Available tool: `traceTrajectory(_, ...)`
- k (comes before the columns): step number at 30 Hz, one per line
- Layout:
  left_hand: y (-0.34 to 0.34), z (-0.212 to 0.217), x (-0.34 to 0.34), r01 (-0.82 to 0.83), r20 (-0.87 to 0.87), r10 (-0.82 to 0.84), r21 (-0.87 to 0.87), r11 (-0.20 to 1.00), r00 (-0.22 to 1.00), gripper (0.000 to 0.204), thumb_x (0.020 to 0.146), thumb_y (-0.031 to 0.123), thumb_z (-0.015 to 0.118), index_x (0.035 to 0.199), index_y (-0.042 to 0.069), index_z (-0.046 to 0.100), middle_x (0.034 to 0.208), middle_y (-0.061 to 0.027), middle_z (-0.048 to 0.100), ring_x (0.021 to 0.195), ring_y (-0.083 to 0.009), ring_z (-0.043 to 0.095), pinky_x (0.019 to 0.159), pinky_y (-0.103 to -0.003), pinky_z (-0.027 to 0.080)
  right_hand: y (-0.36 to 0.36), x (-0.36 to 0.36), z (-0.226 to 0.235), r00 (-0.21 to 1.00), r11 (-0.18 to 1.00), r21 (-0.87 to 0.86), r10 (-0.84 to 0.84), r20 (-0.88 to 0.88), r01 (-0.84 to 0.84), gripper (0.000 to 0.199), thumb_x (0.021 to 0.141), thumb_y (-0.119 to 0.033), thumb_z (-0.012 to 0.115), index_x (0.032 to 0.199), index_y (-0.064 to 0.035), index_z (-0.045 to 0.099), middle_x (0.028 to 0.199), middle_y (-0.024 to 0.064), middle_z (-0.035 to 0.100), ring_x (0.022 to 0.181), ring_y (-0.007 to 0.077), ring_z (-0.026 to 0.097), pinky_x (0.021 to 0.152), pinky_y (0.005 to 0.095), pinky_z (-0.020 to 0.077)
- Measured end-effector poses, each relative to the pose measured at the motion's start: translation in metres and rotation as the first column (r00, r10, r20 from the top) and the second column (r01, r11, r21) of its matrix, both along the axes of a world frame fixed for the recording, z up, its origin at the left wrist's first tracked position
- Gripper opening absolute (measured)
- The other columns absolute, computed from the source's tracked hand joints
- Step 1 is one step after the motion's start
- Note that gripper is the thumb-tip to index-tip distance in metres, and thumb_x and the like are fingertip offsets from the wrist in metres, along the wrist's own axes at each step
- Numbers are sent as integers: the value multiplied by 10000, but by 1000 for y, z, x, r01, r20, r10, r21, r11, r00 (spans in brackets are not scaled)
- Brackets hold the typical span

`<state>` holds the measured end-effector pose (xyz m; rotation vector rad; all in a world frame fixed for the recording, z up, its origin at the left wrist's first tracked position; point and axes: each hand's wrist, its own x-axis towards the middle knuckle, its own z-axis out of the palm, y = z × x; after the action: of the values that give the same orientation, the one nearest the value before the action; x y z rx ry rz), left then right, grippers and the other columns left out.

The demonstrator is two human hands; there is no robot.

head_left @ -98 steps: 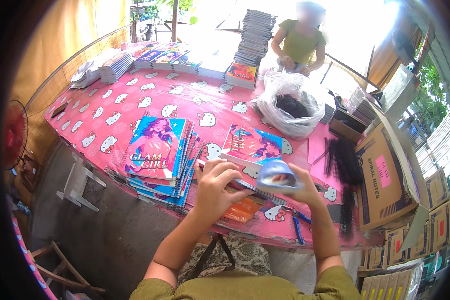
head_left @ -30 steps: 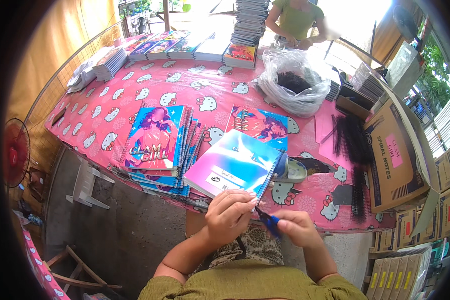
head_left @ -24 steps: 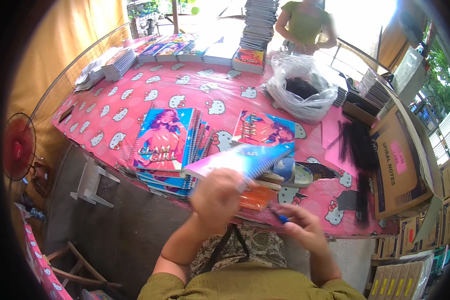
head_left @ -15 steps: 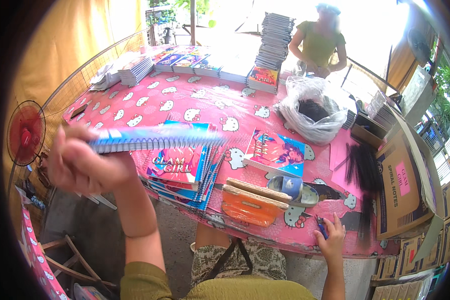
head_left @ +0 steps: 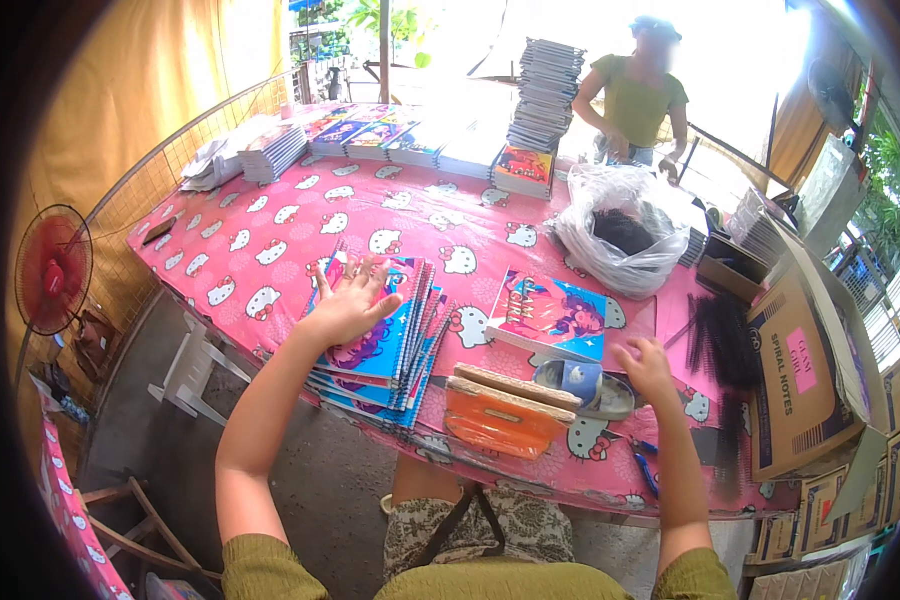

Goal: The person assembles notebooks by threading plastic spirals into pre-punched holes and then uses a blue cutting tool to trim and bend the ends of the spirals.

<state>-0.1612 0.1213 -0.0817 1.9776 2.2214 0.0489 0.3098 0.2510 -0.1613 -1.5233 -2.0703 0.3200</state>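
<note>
My left hand [head_left: 350, 305] lies flat with fingers spread on the top of a stack of spiral notebooks [head_left: 398, 335] with blue and pink covers. My right hand [head_left: 646, 368] hovers by the slipper and the right corner of an unbound notebook block [head_left: 550, 315]; its fingers are apart and nothing shows in them. Blue-handled pliers [head_left: 647, 468] rest on the table near my right wrist. A blue and grey slipper [head_left: 588, 385] sits beside an orange block with brown boards [head_left: 505, 415], in front of the notebook block.
Black spiral coils [head_left: 722, 340] lie at the right beside a cardboard box [head_left: 805, 365]. A clear plastic bag [head_left: 625, 265] holds more dark coils. Notebook piles [head_left: 410, 150] line the table's far edge, with a tall stack [head_left: 547, 100]. Another person [head_left: 638, 100] stands beyond the table.
The spiral notebook that my left hand held in the air is now down on the stack, with that hand flat on it. My right hand has let go of the pliers and moved up toward the notebook block.
</note>
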Motion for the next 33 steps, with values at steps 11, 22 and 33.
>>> traceTrajectory(11,-38,30,124,-78,725,-398,526,847,562,595,913,367,625,1392,55,461,1538,-222,251,1446,-317,206,1149,-505,145,44,-27,-16,984,986,5,-166,70,166,464,804,-186,721,1121,73,502,965,277,628,938,420,634,834,456,490)
traceTrajectory(22,-49,29,164,-279,844,-417,513,812,338,237,896,40,630,1120,-36,603,856,-50,686,788,-60,576,681,-238,478,-133,-33,31,710,929,79,330,-622,-362,443,873,-35,623,1249,-8,391,1027,161,581,981,279,569,853,360,456)
traceTrajectory(33,-63,-47,169,-503,923,-359,377,778,137,1105,607,197,918,1458,3,241,1440,-145,356,1312,-207,379,1066,-343,357,-147,-54,-9,836,897,-188,272,-476,-399,796,750,-127,767,1377,11,297,1321,249,425,1187,374,472,991,383,398)
